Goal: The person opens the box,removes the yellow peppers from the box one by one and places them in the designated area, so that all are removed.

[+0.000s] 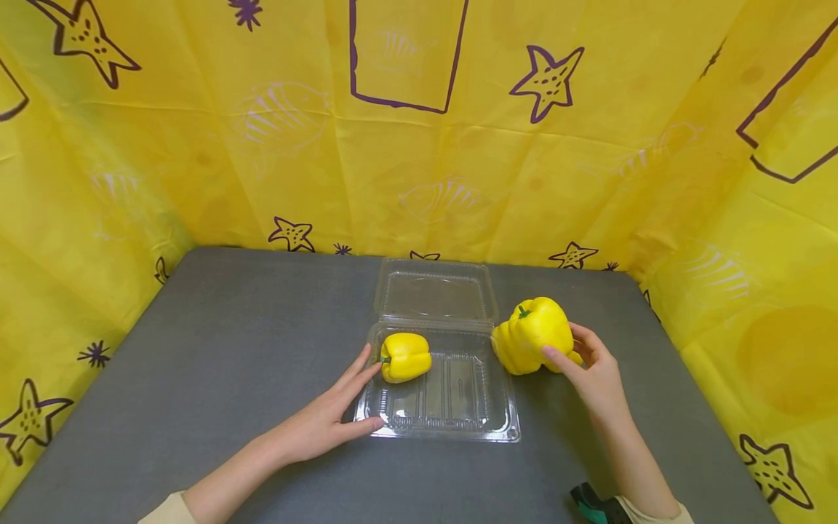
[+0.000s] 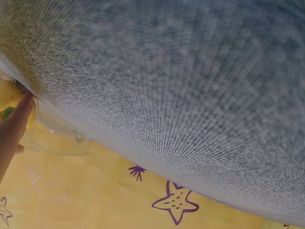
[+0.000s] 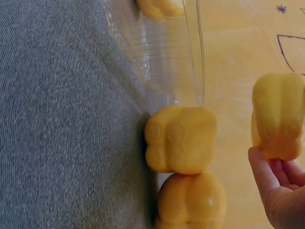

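Clear container [image 1: 471,393] open on grey table [image 1: 262,327], thin ribbed plastic. Left hand [image 1: 321,426] spread at left rim — light steadying pressure suits, since walls likely flex. Inside left: lying pepper [image 1: 407,356], glossy, lobed, green-stemmed. Right of container, held pepper [image 1: 550,325] hangs above two resting peppers [image 3: 181,139]; right hand [image 1: 597,378] pinches it, thumb opposite fingers. Best gripped round lobes, lightly but surely — smooth skin could slip — and well clear of those two.
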`<state>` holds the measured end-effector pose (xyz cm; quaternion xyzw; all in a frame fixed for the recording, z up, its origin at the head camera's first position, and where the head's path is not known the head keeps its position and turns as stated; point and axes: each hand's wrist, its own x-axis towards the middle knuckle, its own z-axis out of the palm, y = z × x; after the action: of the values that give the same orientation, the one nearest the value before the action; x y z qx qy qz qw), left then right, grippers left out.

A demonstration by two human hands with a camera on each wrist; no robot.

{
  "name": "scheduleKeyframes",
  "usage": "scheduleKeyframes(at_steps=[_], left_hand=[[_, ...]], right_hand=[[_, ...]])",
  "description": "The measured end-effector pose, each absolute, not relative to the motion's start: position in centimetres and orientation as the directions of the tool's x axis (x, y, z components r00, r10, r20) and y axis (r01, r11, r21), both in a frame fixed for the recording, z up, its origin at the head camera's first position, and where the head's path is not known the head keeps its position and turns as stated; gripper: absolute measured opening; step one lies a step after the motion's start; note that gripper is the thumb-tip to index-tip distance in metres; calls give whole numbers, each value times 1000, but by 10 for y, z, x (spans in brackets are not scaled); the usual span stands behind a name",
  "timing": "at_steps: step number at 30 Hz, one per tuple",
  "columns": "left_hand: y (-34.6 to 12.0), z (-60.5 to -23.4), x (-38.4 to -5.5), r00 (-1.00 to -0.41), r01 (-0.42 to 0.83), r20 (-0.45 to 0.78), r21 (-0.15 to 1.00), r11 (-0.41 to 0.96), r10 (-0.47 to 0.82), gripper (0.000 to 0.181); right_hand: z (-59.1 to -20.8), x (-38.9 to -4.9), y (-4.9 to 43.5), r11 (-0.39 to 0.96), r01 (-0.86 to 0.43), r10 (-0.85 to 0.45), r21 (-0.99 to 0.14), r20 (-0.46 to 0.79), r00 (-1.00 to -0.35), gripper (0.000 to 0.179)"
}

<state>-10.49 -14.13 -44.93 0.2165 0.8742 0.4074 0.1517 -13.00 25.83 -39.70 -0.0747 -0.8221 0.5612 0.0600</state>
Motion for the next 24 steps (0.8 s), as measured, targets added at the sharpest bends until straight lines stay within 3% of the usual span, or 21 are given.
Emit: scheduleKeyframes(at_steps=[10, 24], left_hand=[[-141, -449, -106, -861, 230, -115, 781, 581, 496, 85], [-141, -448, -105, -860, 245, -98, 782, 573, 501, 85]], right_hand=[[-398, -131, 270, 383, 119, 272, -916, -12, -962, 59], [-400, -131, 282, 292, 190, 375, -937, -70, -925, 61]])
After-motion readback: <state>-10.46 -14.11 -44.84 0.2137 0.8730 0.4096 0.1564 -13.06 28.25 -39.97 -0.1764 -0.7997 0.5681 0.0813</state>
